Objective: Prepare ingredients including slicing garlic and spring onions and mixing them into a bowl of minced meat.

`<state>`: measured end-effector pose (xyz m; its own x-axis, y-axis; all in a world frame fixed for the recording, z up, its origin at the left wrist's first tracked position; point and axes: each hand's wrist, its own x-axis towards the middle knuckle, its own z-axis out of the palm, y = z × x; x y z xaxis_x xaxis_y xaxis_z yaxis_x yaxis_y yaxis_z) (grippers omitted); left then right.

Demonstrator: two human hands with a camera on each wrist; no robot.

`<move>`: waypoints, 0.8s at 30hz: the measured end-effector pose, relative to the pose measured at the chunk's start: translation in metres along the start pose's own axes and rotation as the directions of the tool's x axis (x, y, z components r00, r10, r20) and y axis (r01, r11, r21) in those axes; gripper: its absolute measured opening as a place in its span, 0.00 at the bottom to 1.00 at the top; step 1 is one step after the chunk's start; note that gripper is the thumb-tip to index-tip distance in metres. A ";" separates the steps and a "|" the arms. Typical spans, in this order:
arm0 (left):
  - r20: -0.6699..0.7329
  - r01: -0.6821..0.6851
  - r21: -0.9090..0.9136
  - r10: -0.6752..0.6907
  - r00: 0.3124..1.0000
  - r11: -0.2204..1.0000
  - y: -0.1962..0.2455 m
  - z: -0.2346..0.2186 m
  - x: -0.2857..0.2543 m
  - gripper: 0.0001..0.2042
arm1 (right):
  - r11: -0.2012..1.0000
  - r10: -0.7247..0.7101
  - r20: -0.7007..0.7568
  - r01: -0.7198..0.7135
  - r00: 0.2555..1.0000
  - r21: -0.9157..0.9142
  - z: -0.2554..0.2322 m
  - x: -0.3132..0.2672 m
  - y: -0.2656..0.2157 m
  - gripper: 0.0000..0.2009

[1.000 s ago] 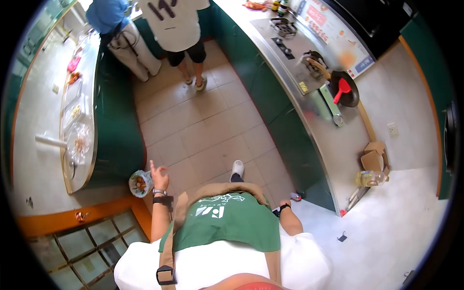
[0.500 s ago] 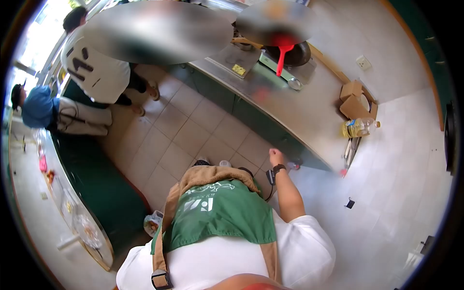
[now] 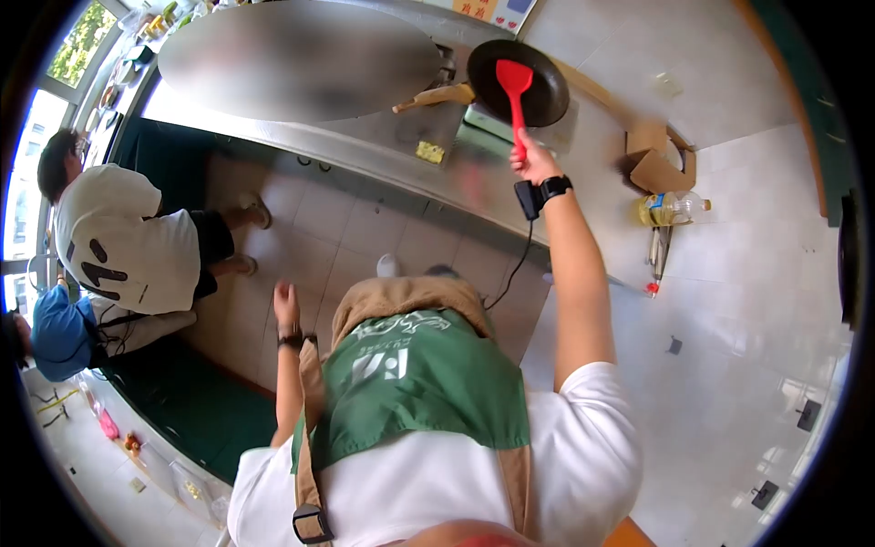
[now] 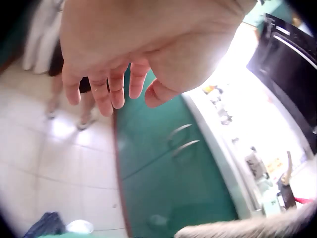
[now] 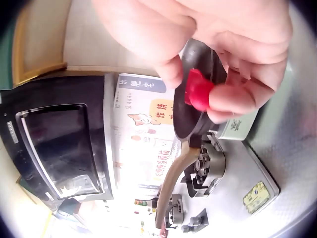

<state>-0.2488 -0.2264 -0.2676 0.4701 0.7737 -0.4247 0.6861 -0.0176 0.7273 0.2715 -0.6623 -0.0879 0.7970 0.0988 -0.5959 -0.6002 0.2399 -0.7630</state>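
Note:
A red spatula (image 3: 516, 82) lies with its blade inside a dark frying pan (image 3: 543, 96) that has a wooden handle (image 3: 434, 97). My right hand (image 3: 538, 164) is at the end of the spatula's handle, over the counter. Curled fingers (image 5: 233, 101) grip the red handle in the right wrist view, and the pan sits just behind. My left hand (image 3: 286, 301) hangs beside the apron, over the floor. Its fingers (image 4: 101, 96) are relaxed in the left wrist view, with nothing in them.
A gas burner (image 5: 208, 166) stands near the pan. On the counter are a cardboard box (image 3: 658, 164) and an oil bottle (image 3: 670, 210). Two people, one in a white shirt (image 3: 128, 237), the other in blue (image 3: 62, 333), stand at the left. A green cabinet (image 4: 163, 163) lines the counter.
My view has turned toward the stove counter. The right hand has gone from hanging by my side to gripping the spatula handle. The left hand shows again beside the apron.

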 end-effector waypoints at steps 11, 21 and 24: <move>0.026 -0.332 -0.080 0.335 0.942 0.940 0.199 0.066 0.083 0.16 | 0.978 0.044 0.112 -0.020 0.993 -0.209 -0.033 0.015 -0.031 0.18; -0.166 0.349 -0.096 -0.361 0.918 0.932 -0.053 0.080 -0.117 0.16 | 0.944 0.085 0.185 -0.019 0.979 -0.330 -0.053 0.017 -0.040 0.19; -0.143 0.407 -0.175 -0.432 0.890 0.896 -0.066 0.091 -0.211 0.16 | 0.934 0.107 0.193 -0.032 0.975 -0.355 -0.056 0.018 -0.047 0.18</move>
<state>-0.3426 -0.4465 -0.2745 0.0423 0.7872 -0.6152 0.7094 0.4099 0.5733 0.3100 -0.7262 -0.0766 0.7260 0.3087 -0.6146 -0.6107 -0.1217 -0.7825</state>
